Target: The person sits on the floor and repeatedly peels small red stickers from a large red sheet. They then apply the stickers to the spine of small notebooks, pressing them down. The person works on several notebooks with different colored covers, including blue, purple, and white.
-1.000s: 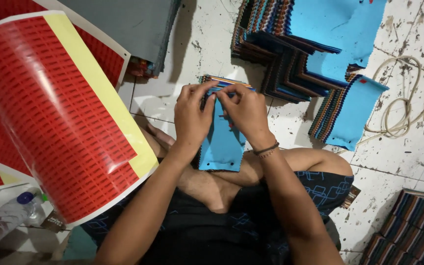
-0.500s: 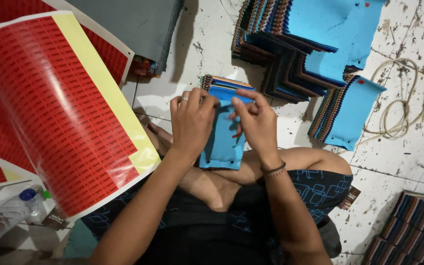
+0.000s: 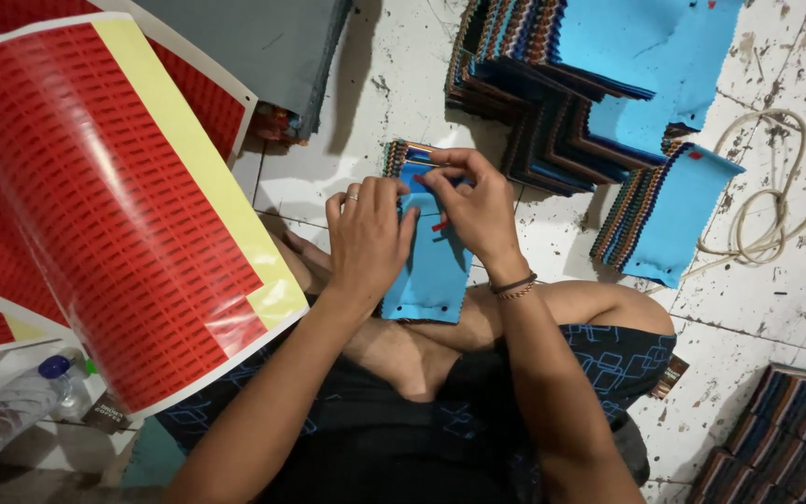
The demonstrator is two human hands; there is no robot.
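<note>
Curled red sticker sheet (image 3: 95, 215), plastic bottle (image 3: 11, 411), coiled cord (image 3: 762, 219) — stacked blue fabric pieces (image 3: 599, 84) beyond.

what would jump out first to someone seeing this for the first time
The big curled sheet of red stickers with its yellow edge fills the left side. At centre, the left hand and right hand press on a blue fabric swatch held over the person's lap. Behind them, at top right, stacks of blue fabric swatches with striped edges lie fanned on the stained white floor.
</note>
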